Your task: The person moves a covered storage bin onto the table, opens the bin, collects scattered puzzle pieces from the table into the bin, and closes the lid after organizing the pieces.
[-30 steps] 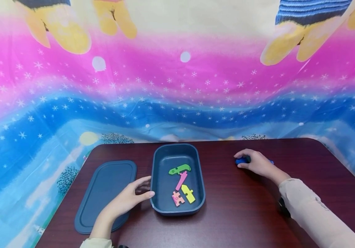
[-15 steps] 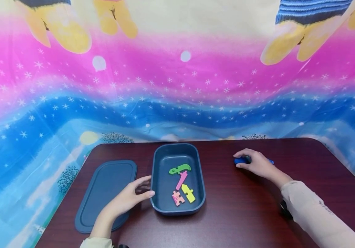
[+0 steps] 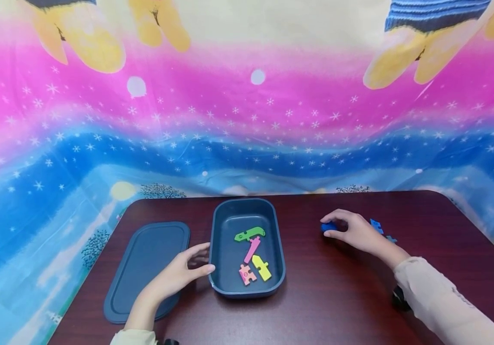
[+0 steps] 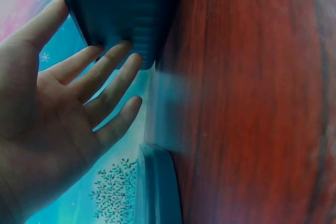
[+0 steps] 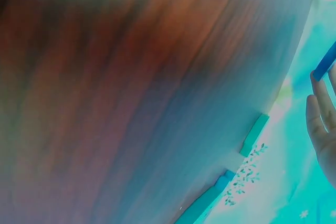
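Observation:
My left hand (image 3: 178, 273) is at the left side of a dark blue-grey storage box (image 3: 280, 249), thumb at its rim. In the left wrist view its fingers (image 4: 107, 66) are spread, with tips against the box's outer wall (image 4: 121, 9). On the box floor lie a green puzzle piece (image 3: 250, 234), a pink one (image 3: 252, 249), a yellow one (image 3: 261, 268) and an orange-pink one (image 3: 247, 274). To the right, my right hand (image 3: 356, 231) pinches a blue puzzle piece (image 3: 327, 227) between thumb and fingers, above the table; the right wrist view shows only part of that hand.
Left of the box lies its flat lid (image 3: 147, 263), partly behind my left forearm. Beyond my right hand lie a blue puzzle piece (image 3: 376, 226) and another bluish one (image 3: 391, 238) on the dark red wooden table (image 3: 324, 297). A printed cloth (image 3: 247, 120) hangs behind the table.
My right hand has shifted slightly left and nearer with the blue piece, uncovering blue pieces behind it. The left hand keeps its place at the box.

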`<state>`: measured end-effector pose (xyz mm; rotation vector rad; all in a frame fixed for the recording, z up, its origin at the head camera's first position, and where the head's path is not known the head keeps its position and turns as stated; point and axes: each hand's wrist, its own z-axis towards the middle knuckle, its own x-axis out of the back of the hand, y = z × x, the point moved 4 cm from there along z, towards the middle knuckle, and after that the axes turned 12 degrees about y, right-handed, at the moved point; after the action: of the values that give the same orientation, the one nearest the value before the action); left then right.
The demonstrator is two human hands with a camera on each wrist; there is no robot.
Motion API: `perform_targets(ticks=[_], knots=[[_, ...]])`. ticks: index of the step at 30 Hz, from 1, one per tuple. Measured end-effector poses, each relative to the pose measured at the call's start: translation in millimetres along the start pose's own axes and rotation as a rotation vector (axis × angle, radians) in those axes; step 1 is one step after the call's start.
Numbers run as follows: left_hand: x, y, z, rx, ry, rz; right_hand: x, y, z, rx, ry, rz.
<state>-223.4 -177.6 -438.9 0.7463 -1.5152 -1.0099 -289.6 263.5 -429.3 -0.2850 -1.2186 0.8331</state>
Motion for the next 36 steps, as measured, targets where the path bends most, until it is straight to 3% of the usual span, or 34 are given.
perform_targets(ticks=[18,36], knots=[[-2.9,2.3,-3.1,-0.001,0.003,0.002,-9,-31,-11,0.109,-0.016,0.019],[-3.4,4.8,-7.6,0.008,0.007,0.003,-19,-71,-18,0.251,-0.035,0.147]])
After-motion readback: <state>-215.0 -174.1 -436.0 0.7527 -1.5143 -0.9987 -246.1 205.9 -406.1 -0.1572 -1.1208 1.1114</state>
